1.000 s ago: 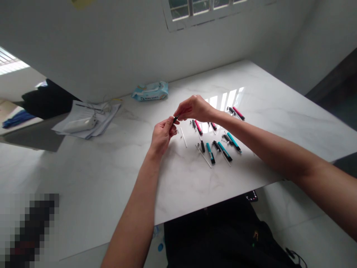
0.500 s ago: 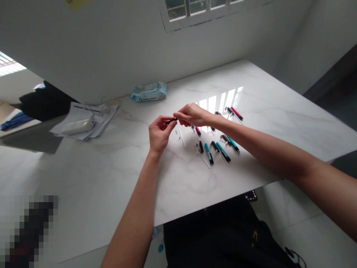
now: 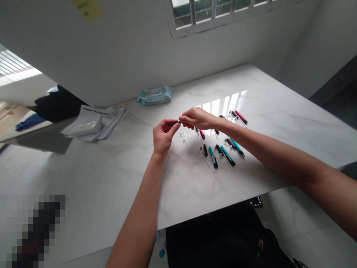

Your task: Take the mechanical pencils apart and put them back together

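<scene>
Between the fingertips of my left hand (image 3: 161, 137) is a slim black pen part (image 3: 174, 124). My right hand (image 3: 197, 118) pinches its other end, so both hands meet on it just above the table. My right fingers hide much of that end. Below and to the right lie taken-apart pens: teal barrels (image 3: 228, 155) with black ends, a pink barrel (image 3: 241, 117), and short black pieces (image 3: 205, 150). Thin white refill-like sticks (image 3: 186, 140) lie among them. Tiny pieces (image 3: 180, 135) too small to name rest near my left thumb.
The white marbled table (image 3: 117, 186) stands against a wall. A light blue wipes pack (image 3: 154, 96) sits at its back edge. Papers (image 3: 111, 123) with a white device (image 3: 87, 128) and cable lie at the left. A phone-like dark object (image 3: 256, 201) shows under the front edge.
The camera view has shifted slightly, so everything appears a little lower and further right. Both hands keep their hold on the black pen part, which now looks straighter.
</scene>
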The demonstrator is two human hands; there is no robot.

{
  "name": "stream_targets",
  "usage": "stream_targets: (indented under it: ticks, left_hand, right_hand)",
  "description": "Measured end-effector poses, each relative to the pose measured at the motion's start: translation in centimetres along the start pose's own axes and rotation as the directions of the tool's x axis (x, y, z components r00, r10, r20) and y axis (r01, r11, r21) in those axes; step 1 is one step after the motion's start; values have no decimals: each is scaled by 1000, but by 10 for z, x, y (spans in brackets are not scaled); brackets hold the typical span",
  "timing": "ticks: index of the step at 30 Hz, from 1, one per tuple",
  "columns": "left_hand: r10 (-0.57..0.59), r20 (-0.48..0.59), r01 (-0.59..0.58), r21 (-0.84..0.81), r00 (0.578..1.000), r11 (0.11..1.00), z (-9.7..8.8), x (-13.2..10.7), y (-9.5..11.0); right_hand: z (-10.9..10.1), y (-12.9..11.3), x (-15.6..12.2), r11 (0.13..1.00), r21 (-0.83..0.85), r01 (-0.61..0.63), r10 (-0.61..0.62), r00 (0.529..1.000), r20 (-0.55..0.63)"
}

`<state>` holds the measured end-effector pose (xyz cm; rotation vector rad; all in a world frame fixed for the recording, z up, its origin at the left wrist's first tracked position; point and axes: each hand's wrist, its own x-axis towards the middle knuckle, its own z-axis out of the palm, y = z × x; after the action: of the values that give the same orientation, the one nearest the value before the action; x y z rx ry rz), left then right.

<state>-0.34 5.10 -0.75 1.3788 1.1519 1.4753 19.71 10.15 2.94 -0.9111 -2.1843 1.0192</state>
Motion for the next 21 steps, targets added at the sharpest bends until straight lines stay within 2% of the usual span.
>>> stream_targets:
  ticks: [6,12,14,16,18,21]
  left_hand:
    - [-71,-3,71,-18,997,997,-6,2,-1]
    - [-110,7,110,-113,994,987,-5,1,0]
    - [-144,6,143,-178,990,974,-7,1,1]
    - [-171,-19,163,-222,985,961,-11,3,2]
    - [-181,-67,161,-231,981,959,-18,7,1]
    - [-178,-163,158,-126,970,979,-28,13,-2]
  right_hand:
    - [-6,-1,-2,997,56,53,-58,995,81]
    - [7,3,2,942,332,-45,-15,984,175]
    - [12,1,2,933,358,-48,-14,985,169]
    - [16,-2,0,956,294,-17,-18,993,117]
    - [17,-4,-1,988,155,16,-19,1000,21]
    - [16,-1,-2,998,-53,17,-22,996,-91]
